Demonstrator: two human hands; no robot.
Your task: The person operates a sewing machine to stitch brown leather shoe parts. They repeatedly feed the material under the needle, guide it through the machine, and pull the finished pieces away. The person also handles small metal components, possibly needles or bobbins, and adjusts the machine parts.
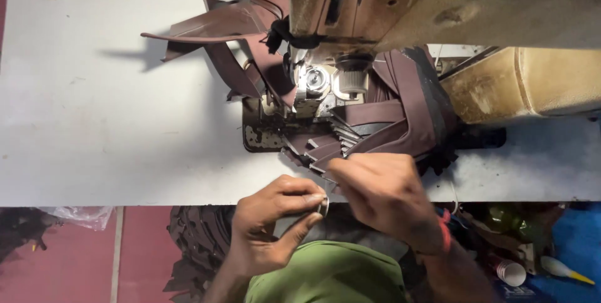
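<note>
No packages, labels, signs, screens.

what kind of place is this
Probably a small stitching workshop, perhaps for leather goods. A worn industrial sewing machine sits on a white table, brown straps are heaped around it, and both hands, left and right, work at its edge.

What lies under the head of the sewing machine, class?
Under the sewing machine head lie brown leather strips fanned over a worn metal plate on the white table. The head covers the strips' far ends and the needle.
</note>
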